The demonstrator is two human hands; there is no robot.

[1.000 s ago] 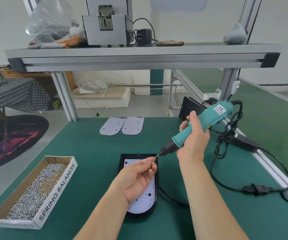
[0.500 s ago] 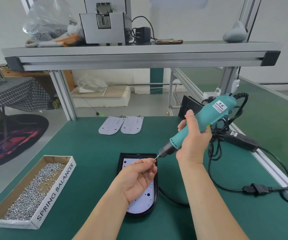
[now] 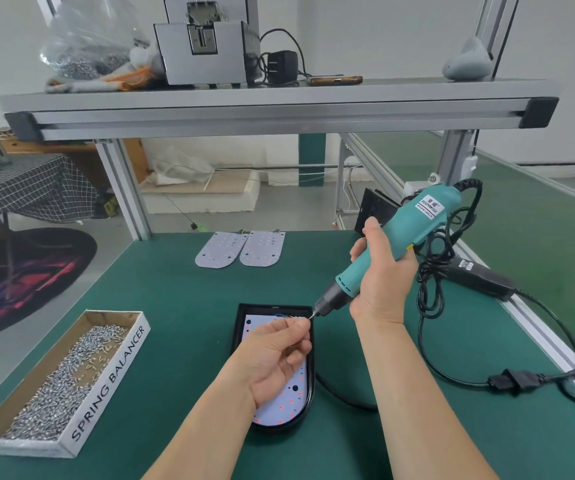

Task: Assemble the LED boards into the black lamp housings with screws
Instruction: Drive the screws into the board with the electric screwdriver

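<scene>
Head view: thin, light, likely fragile LED board [image 3: 286,407], best held by its edges, lies in the black housing [image 3: 240,327] at bench centre; left hand [image 3: 275,355] pinches a tiny screw against the bit of the screwdriver [image 3: 414,223] gripped by right hand [image 3: 383,282].

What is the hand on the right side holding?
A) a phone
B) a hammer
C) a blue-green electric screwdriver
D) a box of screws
C: the right hand grips the teal electric screwdriver, whose tip points at the small screw that the left hand pinches over the black lamp housing.
</scene>
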